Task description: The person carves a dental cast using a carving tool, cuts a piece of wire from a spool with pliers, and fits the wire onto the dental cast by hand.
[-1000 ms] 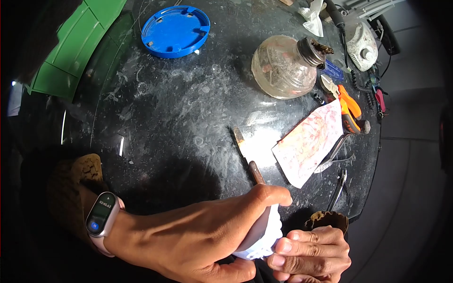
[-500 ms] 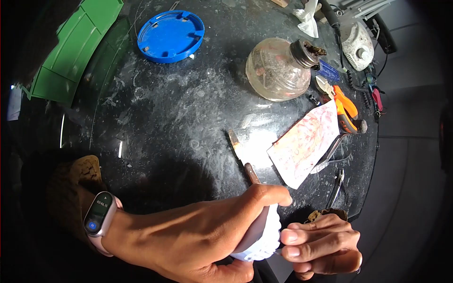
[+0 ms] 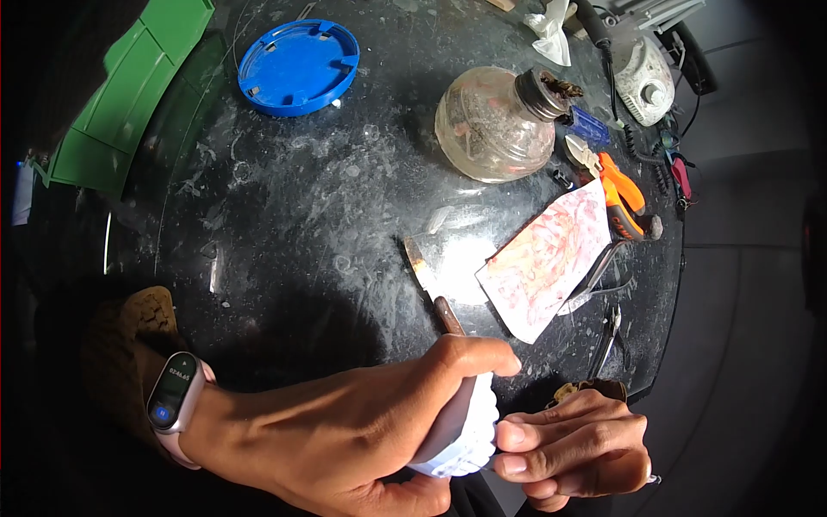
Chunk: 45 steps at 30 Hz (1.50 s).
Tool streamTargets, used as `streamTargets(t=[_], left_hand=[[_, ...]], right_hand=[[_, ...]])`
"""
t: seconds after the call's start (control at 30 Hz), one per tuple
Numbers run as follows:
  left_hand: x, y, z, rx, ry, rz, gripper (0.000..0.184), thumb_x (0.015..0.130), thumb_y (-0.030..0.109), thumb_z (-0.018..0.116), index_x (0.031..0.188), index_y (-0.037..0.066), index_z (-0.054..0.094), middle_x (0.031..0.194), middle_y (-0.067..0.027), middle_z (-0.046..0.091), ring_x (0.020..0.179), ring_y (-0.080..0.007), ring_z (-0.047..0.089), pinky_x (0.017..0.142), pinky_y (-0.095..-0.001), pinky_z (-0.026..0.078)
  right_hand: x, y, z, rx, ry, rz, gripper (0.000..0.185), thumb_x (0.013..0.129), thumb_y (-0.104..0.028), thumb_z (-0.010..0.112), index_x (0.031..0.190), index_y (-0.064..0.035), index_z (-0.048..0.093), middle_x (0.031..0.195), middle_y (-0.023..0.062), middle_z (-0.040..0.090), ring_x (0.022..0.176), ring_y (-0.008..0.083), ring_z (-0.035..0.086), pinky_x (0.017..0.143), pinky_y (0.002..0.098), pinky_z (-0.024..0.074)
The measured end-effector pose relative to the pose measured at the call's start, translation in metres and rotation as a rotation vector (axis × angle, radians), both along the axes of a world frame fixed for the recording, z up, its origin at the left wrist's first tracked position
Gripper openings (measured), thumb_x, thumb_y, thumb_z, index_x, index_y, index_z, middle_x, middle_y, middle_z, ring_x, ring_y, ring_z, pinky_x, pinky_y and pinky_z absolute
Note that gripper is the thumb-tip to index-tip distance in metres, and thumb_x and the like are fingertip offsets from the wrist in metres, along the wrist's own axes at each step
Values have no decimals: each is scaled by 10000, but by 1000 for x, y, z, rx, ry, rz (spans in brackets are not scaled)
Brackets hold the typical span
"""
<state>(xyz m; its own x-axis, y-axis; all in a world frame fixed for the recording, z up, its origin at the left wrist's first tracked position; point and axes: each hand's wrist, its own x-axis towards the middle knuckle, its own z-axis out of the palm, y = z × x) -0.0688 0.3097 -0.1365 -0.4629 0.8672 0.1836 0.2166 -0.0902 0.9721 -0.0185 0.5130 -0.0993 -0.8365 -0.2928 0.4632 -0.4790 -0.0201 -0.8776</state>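
Observation:
My left hand is closed around a white dental cast, thumb and fingers on its sides. The cast's scalloped row of teeth faces right, towards my other hand. My right hand has its fingers pinched together right beside the teeth. A thin metal tool sits in that pinch; a bit of it shows past the hand's far side, and the fingers cover most of it. Just above my left hand lies a knife with a brown handle and a stained blade.
A red-stained paper sheet lies beside orange-handled pliers. Behind them stands a round glass burner with a metal neck. A blue round lid and a green tray are at the left. A white device sits far right.
The whole view has shifted slightly, so things appear a little further left. Both hands keep the same hold, my right fingers still against the cast's teeth.

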Motion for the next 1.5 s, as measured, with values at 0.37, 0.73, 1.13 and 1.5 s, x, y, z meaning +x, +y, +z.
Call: streamTargets(t=[0.37, 0.73, 1.13, 1.5], left_hand=[[3, 1, -1, 17, 31, 33, 742, 812, 208, 642, 1273, -156, 189, 1206, -256, 352, 868, -238, 550, 724, -323, 480], [-2, 4, 1, -33, -547, -275, 718, 869, 234, 538, 1377, -78, 138, 1243, -232, 426, 898, -239, 598, 824, -345, 483], [0, 10, -5, 162, -434, -237, 674, 879, 172, 518, 1403, -44, 154, 1304, -193, 396, 1215, -250, 425, 1022, -350, 326], [6, 6, 1, 101, -387, -138, 734, 812, 229, 656, 1327, -28, 200, 1164, -213, 479, 951, -262, 577, 800, -357, 476]], right_hand=[[6, 20, -30, -178, 27, 61, 362, 788, 85, 588, 1095, 57, 398, 778, 224, 636, 856, 381, 647, 710, 450, 559], [-8, 32, -18, 98, 186, 274, 660, 804, 14, 636, 1345, 11, 258, 874, 236, 649, 862, 390, 643, 705, 460, 553], [-10, 26, -11, 120, 145, 263, 727, 798, 23, 638, 1378, -28, 203, 885, 241, 644, 882, 399, 635, 682, 426, 567], [-4, 32, -19, 166, 173, 235, 886, 730, 64, 682, 1403, -61, 119, 917, 273, 631, 862, 417, 634, 664, 418, 572]])
